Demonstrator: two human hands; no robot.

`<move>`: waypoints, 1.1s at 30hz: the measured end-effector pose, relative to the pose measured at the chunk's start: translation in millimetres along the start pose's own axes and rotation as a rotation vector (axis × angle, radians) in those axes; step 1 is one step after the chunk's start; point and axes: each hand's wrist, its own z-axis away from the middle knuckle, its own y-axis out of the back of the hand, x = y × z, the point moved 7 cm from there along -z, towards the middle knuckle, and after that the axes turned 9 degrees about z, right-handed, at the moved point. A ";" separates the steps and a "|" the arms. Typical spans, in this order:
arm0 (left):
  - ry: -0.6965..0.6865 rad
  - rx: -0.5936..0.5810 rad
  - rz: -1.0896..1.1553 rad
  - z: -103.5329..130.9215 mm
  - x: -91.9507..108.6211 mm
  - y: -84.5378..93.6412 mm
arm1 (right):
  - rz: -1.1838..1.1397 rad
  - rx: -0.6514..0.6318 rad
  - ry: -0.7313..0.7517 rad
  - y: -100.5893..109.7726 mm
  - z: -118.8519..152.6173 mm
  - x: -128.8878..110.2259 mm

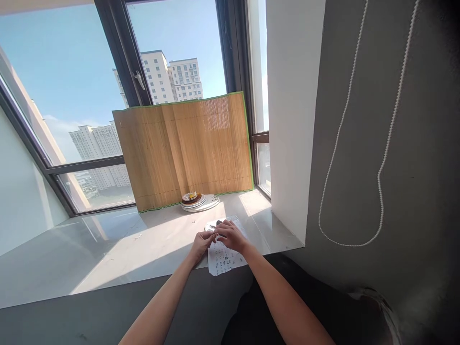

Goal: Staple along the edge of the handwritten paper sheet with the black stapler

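White, handwritten paper sheet [223, 262], beneath the left grip [201, 246] and right grip [232, 235], its near edge overhanging the pale, glossy windowsill [151, 239]: probably light, limp and easily torn, best held by that edge. Fingertips of both grips meet; what they pinch, if anything, cannot be told. Beyond the grips: stacked round white-and-brown plates [194, 207].

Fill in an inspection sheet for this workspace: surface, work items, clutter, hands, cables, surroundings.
Surface: pale windowsill, partly sunlit.
Work items: handwritten sheet, near end overhanging the sill edge; small dark object, too small to identify.
Clutter: stacked plates; slatted mat standing against the window.
Hands: left hand and right hand close together over the sheet; grip unclear.
Cables: nothing seen; beaded cord hangs at right.
Surroundings: tower blocks outside.
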 end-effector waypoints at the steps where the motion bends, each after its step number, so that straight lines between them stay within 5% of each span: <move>1: 0.000 0.000 -0.004 1.1 2.6 -0.6 | -0.005 0.002 0.004 -1.6 -0.2 -1.0; 7: 0.010 -0.027 -0.009 2.2 3.8 -2.1 | 0.012 0.024 0.045 -4.9 -2.1 -5.4; 9: 0.021 -0.007 -0.010 1.3 -1.5 0.0 | 0.032 0.080 -0.041 5.2 -2.8 6.2; 13: -0.027 0.201 -0.167 -3.2 -6.1 19.5 | 0.128 0.224 -0.572 35.9 16.7 73.5; 16: -0.105 0.339 -0.507 -14.9 0.7 41.8 | 0.160 0.092 -0.994 36.5 49.1 129.6; 18: -0.113 0.352 -0.695 -29.8 1.1 58.2 | 0.144 0.005 -1.093 28.7 61.2 152.0; 24: 0.122 0.309 -0.814 -69.7 -41.6 108.5 | 0.223 -0.070 -1.030 2.0 47.6 175.6; 28: 0.140 0.275 -0.814 -76.3 -61.2 111.3 | 0.244 -0.067 -0.979 -7.5 37.3 185.6; 33: 0.139 0.247 -0.824 -67.5 -57.8 104.7 | 0.207 -0.035 -0.961 -4.9 42.5 190.4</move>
